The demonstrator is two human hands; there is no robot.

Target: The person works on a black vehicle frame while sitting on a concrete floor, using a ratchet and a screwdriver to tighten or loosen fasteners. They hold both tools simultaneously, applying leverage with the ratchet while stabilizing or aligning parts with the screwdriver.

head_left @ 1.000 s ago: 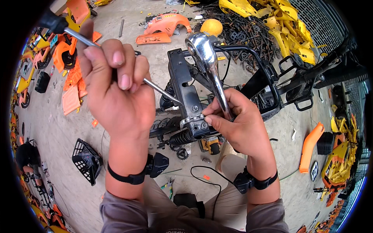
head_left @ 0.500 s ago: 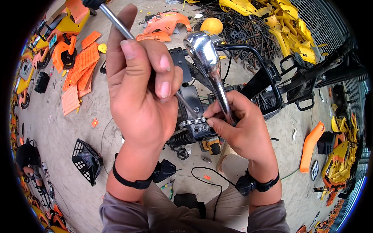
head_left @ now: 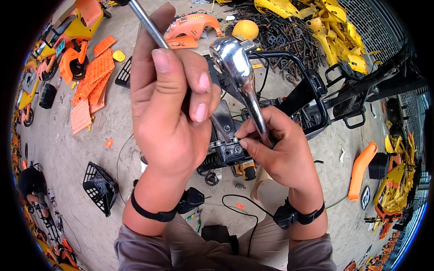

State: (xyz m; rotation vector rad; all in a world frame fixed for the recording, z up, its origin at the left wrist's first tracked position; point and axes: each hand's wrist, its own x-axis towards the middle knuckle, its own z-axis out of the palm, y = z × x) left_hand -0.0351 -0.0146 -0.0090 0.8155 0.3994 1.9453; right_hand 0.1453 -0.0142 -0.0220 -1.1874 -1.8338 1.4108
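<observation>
My left hand (head_left: 169, 108), closed in the left middle, holds a screwdriver by its metal shaft (head_left: 147, 22). The handle is mostly cut off at the top; the lower shaft slants behind my fingers toward the black metal bracket (head_left: 233, 156). My right hand (head_left: 285, 149) is closed round the handle of a chrome ratchet wrench (head_left: 237, 58), its head pointing up. Right thumb and forefinger also pinch at the end of a row of small chain-like metal pieces (head_left: 220, 143) along the bracket's upper edge. My fingertips partly hide what they pinch.
A black tubular frame (head_left: 316, 90) extends right from the bracket. Below it lie a sprocket (head_left: 210, 179) and a yellow-and-black tool (head_left: 246, 171). Black crates, orange panels (head_left: 92, 81), an orange curved part (head_left: 361, 169) and heaps of yellow and dark parts surround the work.
My left hand and the screwdriver have shifted a little right and down, and less of the handle shows. My right hand has stayed almost still with the ratchet wrench.
</observation>
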